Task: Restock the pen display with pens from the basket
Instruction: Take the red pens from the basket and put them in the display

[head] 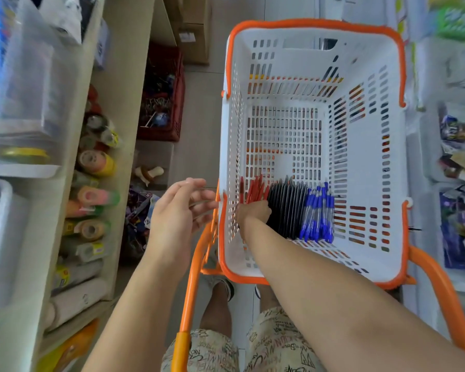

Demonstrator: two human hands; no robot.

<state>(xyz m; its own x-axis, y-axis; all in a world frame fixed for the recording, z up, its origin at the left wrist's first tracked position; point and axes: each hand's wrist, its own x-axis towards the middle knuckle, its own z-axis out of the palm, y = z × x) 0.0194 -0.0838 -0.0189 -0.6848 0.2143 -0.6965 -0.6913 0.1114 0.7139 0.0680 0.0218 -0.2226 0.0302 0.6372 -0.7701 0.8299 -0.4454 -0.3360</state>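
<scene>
A white basket [365, 183] with an orange rim sits on an orange cart. Along its near side lie three bundles of pens: red pens [255, 187], black pens [286, 208] and blue-capped pens [317, 213]. My right hand [253, 214] reaches down into the basket, its fingers curled over the near ends of the red pens, right beside the black ones. My left hand [177, 210] hovers just outside the basket's left wall with its fingers loosely straight, the tips close to the rim. No pen display is recognisable in view.
A beige shelf unit [113, 103] on the left holds rolls of tape [96, 162] and clear bins. A red crate [163, 95] of small items stands on the floor ahead. White bins of goods line the right side. The orange cart frame [192, 288] runs beside my legs.
</scene>
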